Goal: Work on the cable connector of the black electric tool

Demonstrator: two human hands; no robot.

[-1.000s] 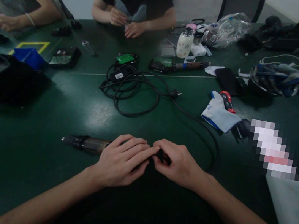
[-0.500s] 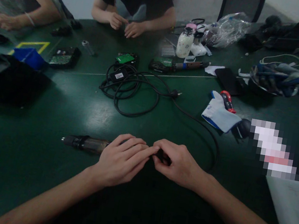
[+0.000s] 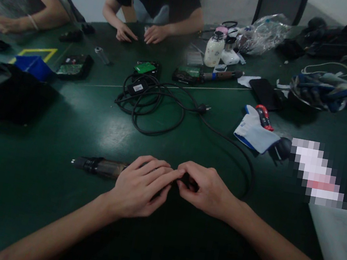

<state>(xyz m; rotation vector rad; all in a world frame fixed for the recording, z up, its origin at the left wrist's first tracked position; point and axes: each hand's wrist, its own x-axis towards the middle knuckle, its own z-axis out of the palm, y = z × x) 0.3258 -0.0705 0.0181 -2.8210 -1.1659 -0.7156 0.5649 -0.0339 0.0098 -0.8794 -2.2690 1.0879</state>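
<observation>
A dark electric screwdriver lies on the green table with its tip pointing left. My left hand is wrapped over its rear part, hiding that end. My right hand is closed in a pinch close to the left fingertips, around a dark piece at the screwdriver's rear end, probably where the cord joins; the fingers mostly cover it. A black cable curves up from beside my right wrist to a coil with a power adapter and a mains plug.
A white and blue glove and red-black pliers-like handle lie right of the cable. Farther back are a second electric screwdriver, circuit boards, a bottle and a bowl of gloves. Two people sit opposite.
My left thumb has shifted slightly, leaving a gap below the fingers; my right hand stays in place. Across the table, a person's hands have moved apart.
</observation>
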